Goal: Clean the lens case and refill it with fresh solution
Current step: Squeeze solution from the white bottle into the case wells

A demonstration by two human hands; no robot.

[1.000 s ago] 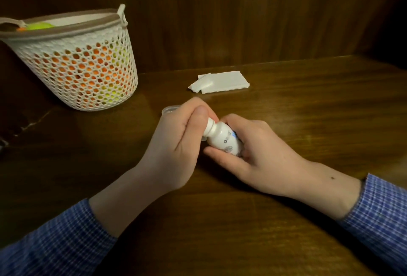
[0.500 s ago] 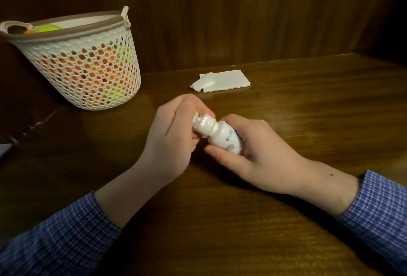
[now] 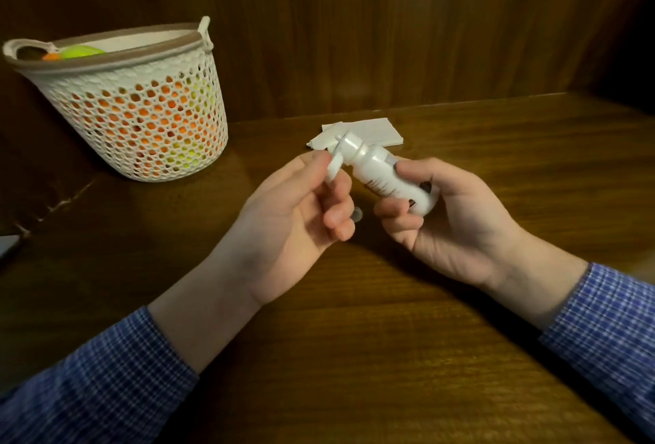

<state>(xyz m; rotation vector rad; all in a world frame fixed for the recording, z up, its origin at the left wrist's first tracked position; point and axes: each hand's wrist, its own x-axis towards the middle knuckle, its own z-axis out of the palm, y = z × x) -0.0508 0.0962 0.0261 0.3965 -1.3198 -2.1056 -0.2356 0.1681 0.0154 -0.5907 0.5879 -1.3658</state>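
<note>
The small white solution bottle (image 3: 379, 174) is gripped in the right hand (image 3: 450, 220), fingers curled round its lower half, and is held tilted above the counter (image 3: 390, 355) with its nozzle aimed up and left. Its flipped-open cap (image 3: 335, 165) is pinched between thumb and fingers of the left hand (image 3: 297, 209). A small clear piece (image 3: 358, 213), too hidden to be identified, is glimpsed between the hands. Beyond, folded white tissues (image 3: 375, 131) are seen lying flat, and a white lattice basket (image 3: 141, 106) of orange and yellow balls is set at far left.
</note>
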